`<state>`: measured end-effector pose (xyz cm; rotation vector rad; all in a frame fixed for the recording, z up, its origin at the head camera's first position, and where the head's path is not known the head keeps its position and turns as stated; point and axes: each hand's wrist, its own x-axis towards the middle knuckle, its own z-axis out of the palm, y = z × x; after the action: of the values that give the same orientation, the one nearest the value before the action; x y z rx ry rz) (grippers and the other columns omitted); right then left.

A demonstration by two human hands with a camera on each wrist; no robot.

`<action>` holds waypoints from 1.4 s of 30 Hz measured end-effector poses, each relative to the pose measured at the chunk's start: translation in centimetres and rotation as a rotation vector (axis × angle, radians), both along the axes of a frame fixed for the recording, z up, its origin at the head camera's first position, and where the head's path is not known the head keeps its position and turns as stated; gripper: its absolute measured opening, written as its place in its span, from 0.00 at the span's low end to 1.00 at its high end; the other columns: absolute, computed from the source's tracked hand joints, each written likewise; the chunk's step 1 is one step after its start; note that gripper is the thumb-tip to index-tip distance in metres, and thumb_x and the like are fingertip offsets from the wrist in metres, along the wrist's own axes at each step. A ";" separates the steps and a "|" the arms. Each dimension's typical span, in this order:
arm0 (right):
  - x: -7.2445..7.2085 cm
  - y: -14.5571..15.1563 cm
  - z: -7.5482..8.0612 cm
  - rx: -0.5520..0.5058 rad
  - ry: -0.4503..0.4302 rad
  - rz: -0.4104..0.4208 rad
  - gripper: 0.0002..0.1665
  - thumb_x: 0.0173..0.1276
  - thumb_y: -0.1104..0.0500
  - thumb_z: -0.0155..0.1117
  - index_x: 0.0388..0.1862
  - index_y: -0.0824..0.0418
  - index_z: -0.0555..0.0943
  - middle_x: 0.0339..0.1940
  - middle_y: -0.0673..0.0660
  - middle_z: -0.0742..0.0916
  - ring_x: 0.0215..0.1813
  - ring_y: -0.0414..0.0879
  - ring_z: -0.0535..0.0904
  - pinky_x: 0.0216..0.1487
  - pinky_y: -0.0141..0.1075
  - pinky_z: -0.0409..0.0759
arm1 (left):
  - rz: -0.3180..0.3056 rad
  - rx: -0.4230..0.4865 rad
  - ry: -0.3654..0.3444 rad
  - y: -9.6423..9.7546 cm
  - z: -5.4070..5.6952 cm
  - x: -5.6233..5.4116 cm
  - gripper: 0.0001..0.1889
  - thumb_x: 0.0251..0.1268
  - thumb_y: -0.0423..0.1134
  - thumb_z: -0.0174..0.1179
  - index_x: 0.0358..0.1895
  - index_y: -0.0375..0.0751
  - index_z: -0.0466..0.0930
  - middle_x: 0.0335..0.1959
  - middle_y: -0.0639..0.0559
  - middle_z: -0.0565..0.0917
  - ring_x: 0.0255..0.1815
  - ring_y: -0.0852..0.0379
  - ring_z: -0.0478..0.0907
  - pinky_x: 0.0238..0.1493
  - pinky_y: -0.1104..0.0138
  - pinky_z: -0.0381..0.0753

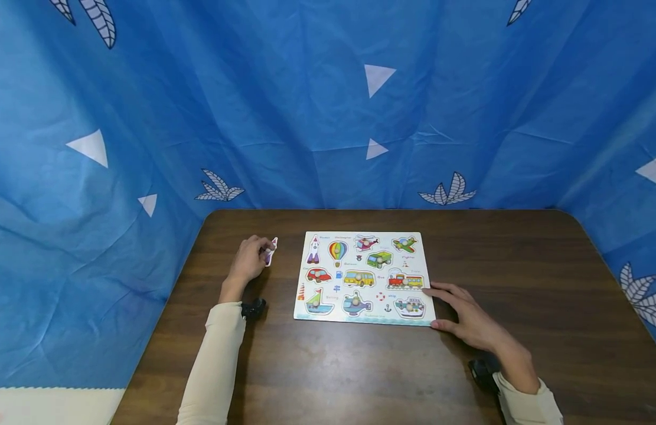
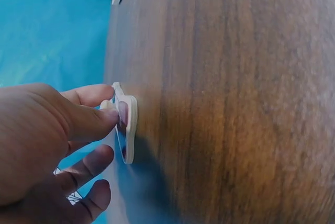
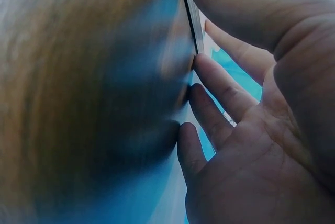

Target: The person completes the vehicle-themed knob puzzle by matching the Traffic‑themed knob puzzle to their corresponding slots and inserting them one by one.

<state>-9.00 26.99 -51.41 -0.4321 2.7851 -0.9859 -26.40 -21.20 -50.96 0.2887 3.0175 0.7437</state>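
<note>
My left hand [image 1: 248,260] is at the left of the table, left of the puzzle board. Its thumb and forefinger pinch the knob of a small white-edged rocket puzzle piece [image 2: 130,124] with purple on its face. The piece is low over the wood, and the other fingers are loosely bent. The puzzle board [image 1: 381,301] lies flat in the middle, covered with vehicle pictures, several with round knobs. At its right edge rests my right hand [image 1: 468,316], fingers spread, thumb by the near corner and a fingertip at the rim beside the train [image 1: 404,280].
The brown wooden table [image 1: 359,372] has rounded far corners. Along its back and left side hangs a blue curtain [image 1: 317,106] with white triangles and leaves. Dark wrist cameras [image 1: 253,308] are strapped on both wrists.
</note>
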 end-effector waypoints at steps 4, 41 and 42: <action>-0.1 -0.1 0.0 0.004 -0.007 -0.004 0.39 0.63 0.52 0.73 0.72 0.54 0.71 0.73 0.64 0.68 0.70 0.68 0.62 0.59 0.68 0.69 | 0.018 -0.017 -0.003 0.0 0.0 0.1 0.11 0.66 0.26 0.57 0.47 0.40 0.84 0.46 0.41 0.80 0.50 0.41 0.72 0.51 0.49 0.75; 0.0 0.1 -0.1 0.001 -0.016 -0.003 0.39 0.63 0.51 0.73 0.72 0.55 0.72 0.74 0.64 0.68 0.71 0.67 0.62 0.59 0.68 0.69 | -0.199 -0.012 0.110 8.0 2.1 1.1 0.08 0.66 0.27 0.60 0.42 0.42 0.85 0.43 0.47 0.83 0.44 0.48 0.74 0.44 0.55 0.78; 0.0 0.1 -0.1 0.000 -0.015 -0.003 0.39 0.63 0.51 0.73 0.72 0.55 0.72 0.74 0.64 0.68 0.71 0.67 0.62 0.59 0.68 0.69 | -0.201 -0.016 0.104 8.3 2.0 1.1 0.08 0.66 0.28 0.60 0.42 0.43 0.85 0.43 0.47 0.83 0.45 0.48 0.74 0.45 0.56 0.78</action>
<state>-9.05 27.12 -51.50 -0.4188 2.7733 -0.9856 -25.31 -12.93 -49.00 0.6383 3.0257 0.7084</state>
